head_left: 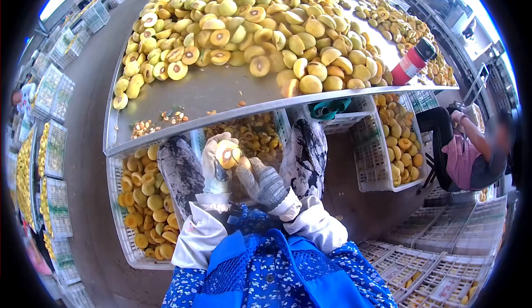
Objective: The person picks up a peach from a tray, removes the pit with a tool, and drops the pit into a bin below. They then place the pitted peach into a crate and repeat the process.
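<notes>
In front of my lap, my left hand wears a pale glove and is closed around a halved yellow peach, its cut face and brown stone turned up. A small dark object shows against the palm just under the fruit. My right hand, in a grey and cream glove, has its fingers curled with the tips right at the peach's lower edge; I cannot tell what is between them. Beneath both hands, between my knees, stands a crate of peach pieces.
A metal table ahead carries a heap of halved peaches, loose stones and a red bottle. Crates of peaches stand left and right. A person sits at the right, near stacked crates.
</notes>
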Demonstrator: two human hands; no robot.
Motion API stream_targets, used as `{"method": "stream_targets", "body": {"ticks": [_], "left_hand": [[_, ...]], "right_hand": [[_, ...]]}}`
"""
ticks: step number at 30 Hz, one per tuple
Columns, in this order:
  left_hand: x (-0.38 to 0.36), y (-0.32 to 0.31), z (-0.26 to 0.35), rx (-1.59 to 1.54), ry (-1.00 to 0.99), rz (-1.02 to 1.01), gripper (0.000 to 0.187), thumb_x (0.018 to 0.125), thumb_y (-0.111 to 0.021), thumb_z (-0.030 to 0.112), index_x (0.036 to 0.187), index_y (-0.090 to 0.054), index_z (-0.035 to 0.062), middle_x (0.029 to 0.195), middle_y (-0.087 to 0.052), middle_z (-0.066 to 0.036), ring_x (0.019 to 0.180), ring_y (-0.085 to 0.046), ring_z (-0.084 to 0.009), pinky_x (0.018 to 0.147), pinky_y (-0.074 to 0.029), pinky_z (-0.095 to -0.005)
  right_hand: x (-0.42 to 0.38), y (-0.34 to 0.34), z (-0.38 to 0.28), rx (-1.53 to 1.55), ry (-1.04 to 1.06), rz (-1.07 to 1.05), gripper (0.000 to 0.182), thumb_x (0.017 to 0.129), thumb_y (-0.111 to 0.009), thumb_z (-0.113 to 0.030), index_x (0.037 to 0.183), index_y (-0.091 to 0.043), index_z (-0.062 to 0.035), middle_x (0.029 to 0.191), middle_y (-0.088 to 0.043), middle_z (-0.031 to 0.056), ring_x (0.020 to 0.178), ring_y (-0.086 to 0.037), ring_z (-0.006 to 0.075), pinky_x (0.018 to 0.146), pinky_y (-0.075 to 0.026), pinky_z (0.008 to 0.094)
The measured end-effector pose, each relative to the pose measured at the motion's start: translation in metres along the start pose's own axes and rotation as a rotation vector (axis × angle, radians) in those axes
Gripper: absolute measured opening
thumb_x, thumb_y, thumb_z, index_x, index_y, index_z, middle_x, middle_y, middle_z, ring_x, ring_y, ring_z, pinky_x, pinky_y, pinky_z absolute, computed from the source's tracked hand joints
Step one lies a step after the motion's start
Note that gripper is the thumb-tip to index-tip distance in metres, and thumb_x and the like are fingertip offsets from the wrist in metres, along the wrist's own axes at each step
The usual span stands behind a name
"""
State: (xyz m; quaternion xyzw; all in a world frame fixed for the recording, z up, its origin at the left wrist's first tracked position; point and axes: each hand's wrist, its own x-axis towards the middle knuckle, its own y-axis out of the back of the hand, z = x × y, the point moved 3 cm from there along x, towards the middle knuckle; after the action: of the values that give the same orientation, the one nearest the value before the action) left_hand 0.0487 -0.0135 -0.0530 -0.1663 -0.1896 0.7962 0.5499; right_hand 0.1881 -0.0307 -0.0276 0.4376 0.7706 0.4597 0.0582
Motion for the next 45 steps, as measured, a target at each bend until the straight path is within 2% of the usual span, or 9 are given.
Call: {"method": "stream_targets", "body": {"ticks": [16,23,24,28,35,37,40,42,45], "left_hand": [[-0.016,-0.009,-0.016,-0.041,0.111,0.368,0.047,0.092,-0.044,0.044,0.095,-0.058,-0.0007,0.081,-0.063,-0.014,0.065,-0.062,-0.0228,0.059,-0.053,-0.0312],[-0.019,-0.023,-0.002,0.139,-0.04,0.247,0.048,0.093,-0.045,0.041,0.081,-0.061,-0.0031,0.071,-0.064,-0.015,0.052,-0.06,-0.0209,0.051,-0.05,-0.0267],[-0.02,-0.024,-0.003,0.194,-0.053,0.252,0.052,0.094,-0.043,0.043,0.08,-0.062,-0.0034,0.071,-0.064,-0.016,0.053,-0.061,-0.0216,0.05,-0.049,-0.0263],[-0.019,-0.028,0.0,-0.059,0.136,0.027,0.059,0.093,-0.038,0.05,0.079,-0.06,-0.0034,0.068,-0.063,-0.018,0.053,-0.061,-0.0247,0.049,-0.049,-0.0273],[-0.018,-0.011,0.012,-0.716,0.526,-0.116,0.057,0.091,-0.041,0.052,0.082,-0.061,-0.0005,0.068,-0.063,-0.017,0.05,-0.061,-0.0261,0.045,-0.053,-0.0316],[-0.026,-0.011,0.046,-0.412,0.376,0.36,0.055,0.092,-0.04,0.051,0.087,-0.061,0.0009,0.067,-0.062,-0.014,0.054,-0.06,-0.0215,0.045,-0.05,-0.0286],[-0.011,0.06,0.087,0.691,-0.207,0.808,0.035,0.092,-0.051,0.033,0.077,-0.063,0.004,0.065,-0.062,-0.009,0.053,-0.059,-0.0218,0.048,-0.048,-0.0306],[-0.001,0.097,0.108,1.844,-0.702,0.54,0.014,0.082,-0.063,0.023,0.082,-0.065,0.0089,0.082,-0.062,-0.011,0.074,-0.06,-0.0296,0.067,-0.049,-0.0375],[0.045,0.047,0.123,1.615,-0.877,0.402,0.025,0.076,-0.069,0.02,0.097,-0.062,0.009,0.096,-0.06,-0.012,0.088,-0.059,-0.0312,0.076,-0.048,-0.0396]], "right_hand": [[-0.009,-0.03,0.015,0.163,-0.048,-0.081,0.035,0.09,-0.044,-0.017,0.122,-0.048,-0.0043,0.09,-0.056,0.0248,0.073,-0.059,0.0391,0.061,-0.047,0.0434],[0.002,0.004,0.009,0.606,0.118,0.086,0.043,0.096,-0.043,-0.037,0.097,-0.063,0.001,0.075,-0.063,0.0104,0.069,-0.056,0.0147,0.063,-0.047,0.0306],[-0.006,-0.006,0.017,1.193,-0.51,-0.295,0.036,0.094,-0.049,-0.034,0.101,-0.063,-0.0009,0.081,-0.064,0.0074,0.071,-0.058,0.0137,0.063,-0.047,0.0288],[-0.017,-0.016,0.025,1.989,-0.761,-0.509,0.03,0.086,-0.063,-0.028,0.105,-0.061,-0.0049,0.084,-0.062,0.0021,0.072,-0.059,0.0128,0.059,-0.047,0.0213],[0.007,-0.003,-0.006,1.143,-0.578,-0.72,0.048,0.09,-0.046,-0.051,0.072,-0.055,-0.0083,0.054,-0.049,0.0002,0.042,-0.044,0.0081,0.037,-0.032,0.0217],[0.005,-0.03,0.007,1.109,-0.204,-0.642,0.034,0.091,-0.051,-0.036,0.075,-0.057,-0.0072,0.062,-0.052,-0.0002,0.054,-0.049,0.008,0.046,-0.037,0.0198],[-0.002,-0.055,0.031,1.276,-0.839,-0.303,0.029,0.092,-0.049,-0.033,0.075,-0.058,-0.0103,0.065,-0.051,-0.0032,0.057,-0.048,0.0082,0.05,-0.038,0.0218],[-0.01,-0.052,0.039,1.296,-0.921,-0.407,0.039,0.091,-0.049,-0.044,0.069,-0.057,-0.0135,0.06,-0.049,-0.0053,0.051,-0.044,0.0091,0.047,-0.036,0.0252],[-0.021,-0.08,0.048,1.185,-0.783,-0.398,0.052,0.09,-0.044,-0.053,0.069,-0.055,-0.0078,0.053,-0.049,0.0017,0.044,-0.043,0.0113,0.043,-0.035,0.0269]]}}
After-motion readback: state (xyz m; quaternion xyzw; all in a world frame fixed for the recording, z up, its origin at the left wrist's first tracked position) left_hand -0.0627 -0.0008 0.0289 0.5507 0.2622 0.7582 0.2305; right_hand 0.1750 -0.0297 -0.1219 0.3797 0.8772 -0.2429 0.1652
